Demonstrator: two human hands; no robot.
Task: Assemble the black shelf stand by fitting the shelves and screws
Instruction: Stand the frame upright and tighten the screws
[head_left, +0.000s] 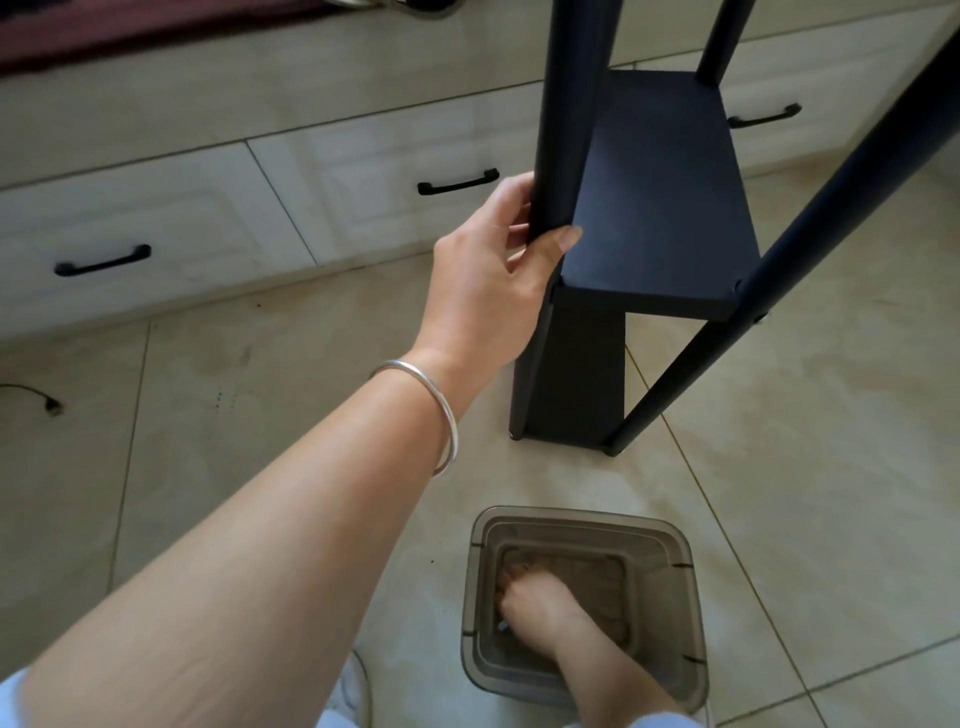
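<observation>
**A home kitchen floor**

Cream cabinet drawers (156, 218) with black bar handles (458, 183) are running along the wall, under a countertop edge where a dark red cloth (130, 26) is lying. Large beige floor tiles (779, 467) with visible grout lines and some stains are spreading below, and a white shoe (353, 686) is showing at the bottom edge.

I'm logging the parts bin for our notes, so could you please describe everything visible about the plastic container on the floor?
The container is a square, smoky translucent grey plastic tub with rounded corners and a stepped rim, standing upright and lidless on the tiled floor, near the shelf stand. The right hand reaches down inside it; its contents are too blurred to identify.
</observation>
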